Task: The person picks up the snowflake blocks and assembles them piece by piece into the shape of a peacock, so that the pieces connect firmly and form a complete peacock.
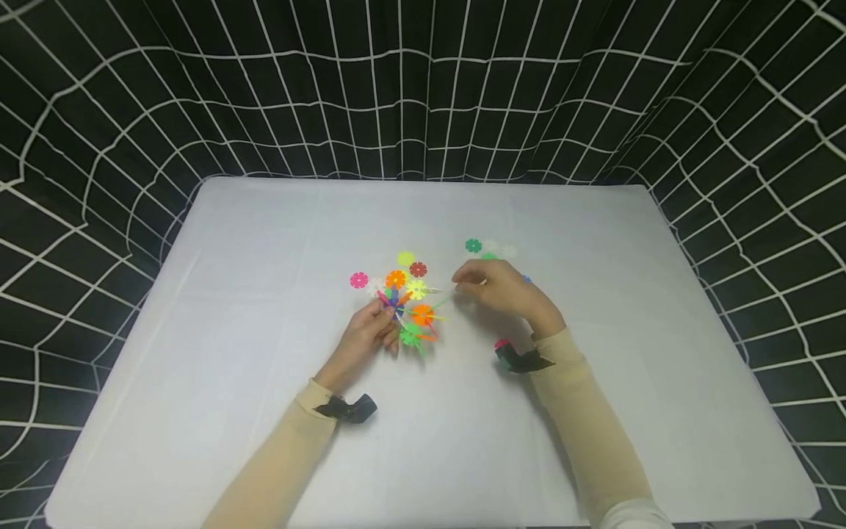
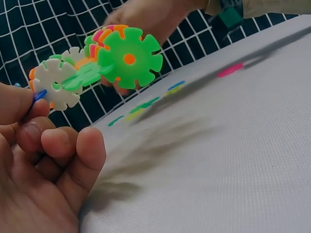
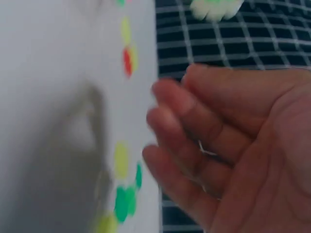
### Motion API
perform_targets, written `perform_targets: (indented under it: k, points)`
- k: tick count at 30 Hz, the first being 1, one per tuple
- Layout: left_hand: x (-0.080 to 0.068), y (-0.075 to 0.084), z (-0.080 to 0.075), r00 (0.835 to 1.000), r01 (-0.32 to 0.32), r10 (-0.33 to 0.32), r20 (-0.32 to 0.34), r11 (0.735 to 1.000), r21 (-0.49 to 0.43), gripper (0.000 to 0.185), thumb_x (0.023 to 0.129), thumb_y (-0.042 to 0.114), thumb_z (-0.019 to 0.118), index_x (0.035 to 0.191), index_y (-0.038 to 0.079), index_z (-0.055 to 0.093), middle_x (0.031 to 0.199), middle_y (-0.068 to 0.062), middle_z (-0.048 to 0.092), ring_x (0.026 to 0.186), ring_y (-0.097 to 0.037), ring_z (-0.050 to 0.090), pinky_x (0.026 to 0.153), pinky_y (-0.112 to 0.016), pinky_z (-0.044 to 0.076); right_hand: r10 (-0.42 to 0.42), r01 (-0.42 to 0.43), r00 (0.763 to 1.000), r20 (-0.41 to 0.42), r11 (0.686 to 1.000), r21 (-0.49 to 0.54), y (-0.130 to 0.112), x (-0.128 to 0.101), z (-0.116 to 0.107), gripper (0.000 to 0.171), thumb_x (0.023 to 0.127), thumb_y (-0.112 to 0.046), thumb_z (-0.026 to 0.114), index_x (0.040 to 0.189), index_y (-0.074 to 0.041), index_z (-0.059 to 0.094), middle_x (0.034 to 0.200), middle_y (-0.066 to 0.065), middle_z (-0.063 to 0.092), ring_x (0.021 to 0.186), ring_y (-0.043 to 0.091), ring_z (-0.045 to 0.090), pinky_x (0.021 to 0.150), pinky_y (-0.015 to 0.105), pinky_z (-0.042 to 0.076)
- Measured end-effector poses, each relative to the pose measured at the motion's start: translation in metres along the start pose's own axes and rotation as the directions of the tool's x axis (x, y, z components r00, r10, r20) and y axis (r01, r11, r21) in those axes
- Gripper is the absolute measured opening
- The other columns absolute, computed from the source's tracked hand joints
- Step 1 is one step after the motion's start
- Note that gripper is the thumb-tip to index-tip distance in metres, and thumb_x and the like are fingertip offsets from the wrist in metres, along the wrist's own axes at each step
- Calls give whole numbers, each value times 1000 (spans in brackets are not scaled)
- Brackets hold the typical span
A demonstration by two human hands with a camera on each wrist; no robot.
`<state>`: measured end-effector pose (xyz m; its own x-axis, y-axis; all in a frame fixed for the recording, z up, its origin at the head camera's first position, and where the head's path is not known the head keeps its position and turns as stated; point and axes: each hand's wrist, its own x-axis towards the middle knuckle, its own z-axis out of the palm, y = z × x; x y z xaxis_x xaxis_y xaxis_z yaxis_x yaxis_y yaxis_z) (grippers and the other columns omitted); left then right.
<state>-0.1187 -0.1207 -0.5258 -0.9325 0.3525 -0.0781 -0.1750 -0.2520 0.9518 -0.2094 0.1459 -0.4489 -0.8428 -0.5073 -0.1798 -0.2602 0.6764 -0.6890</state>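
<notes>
My left hand (image 1: pixel 370 328) pinches a blue notched disc (image 2: pixel 39 97) between thumb and fingers. That disc belongs to a cluster of interlocked plastic snowflake discs (image 1: pixel 423 316) in orange, green, white, pink and other colours, held above the table. In the left wrist view, a white disc (image 2: pixel 57 83) and a large green disc (image 2: pixel 138 63) of the cluster face the camera. To the right of the cluster is my right hand (image 1: pixel 505 288), its fingers loosely bent. The right wrist view shows nothing between those fingers (image 3: pixel 182 128).
Loose discs lie beyond the cluster, among them a pink one (image 1: pixel 359 280), a yellow one (image 1: pixel 406 258) and a red one (image 1: pixel 418 270). Past my right hand lie a dark green disc (image 1: pixel 473 245) and paler ones. A dark grid curtain (image 1: pixel 423 88) surrounds the white table (image 1: pixel 264 220).
</notes>
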Motion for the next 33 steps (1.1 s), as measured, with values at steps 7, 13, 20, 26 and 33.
perform_targets:
  k: [7, 13, 20, 26, 33]
  points:
    - [2, -5, -1, 1000, -14, 15, 21, 999, -34, 31, 109, 22, 42, 82, 13, 30, 67, 2, 33, 64, -17, 50, 68, -26, 53, 167, -170, 985, -29, 966, -197, 25, 5, -9, 31, 100, -17, 57, 127, -6, 65, 131, 17, 66, 125, 35, 59, 110, 53, 46]
    - [4, -7, -1, 1000, -3, 5, 27, 998, -62, 27, 108, 21, 43, 84, 14, 33, 67, 4, 34, 64, -17, 43, 65, -25, 53, 276, -246, 960, 46, 912, -329, 26, 3, -15, 37, 96, -16, 59, 131, -6, 64, 135, 16, 61, 130, 36, 53, 110, 60, 44]
    - [2, -3, -1, 1000, 4, -3, 26, 999, -47, 28, 108, 20, 42, 84, 12, 32, 67, 2, 34, 64, -16, 43, 64, -25, 53, 306, -278, 952, 13, 881, -383, 24, -1, -13, 35, 95, -19, 64, 128, -7, 65, 128, 14, 61, 124, 34, 51, 105, 60, 46]
    - [1, -2, -1, 1000, 12, -11, 23, 999, -45, 27, 109, 20, 41, 84, 12, 32, 67, 2, 33, 64, -16, 43, 65, -25, 53, 223, -207, 974, 37, 947, -244, 20, 0, -10, 21, 96, -12, 63, 116, -6, 63, 118, 15, 65, 104, 29, 57, 93, 48, 52]
    - [2, -2, -1, 999, -3, 4, 34, 999, -43, 28, 109, 20, 41, 84, 13, 32, 67, 3, 33, 64, -17, 44, 66, -24, 53, 59, -58, 997, -52, 998, 25, -13, -5, -5, 24, 98, -17, 63, 119, -6, 69, 106, 11, 73, 88, 28, 70, 82, 38, 57]
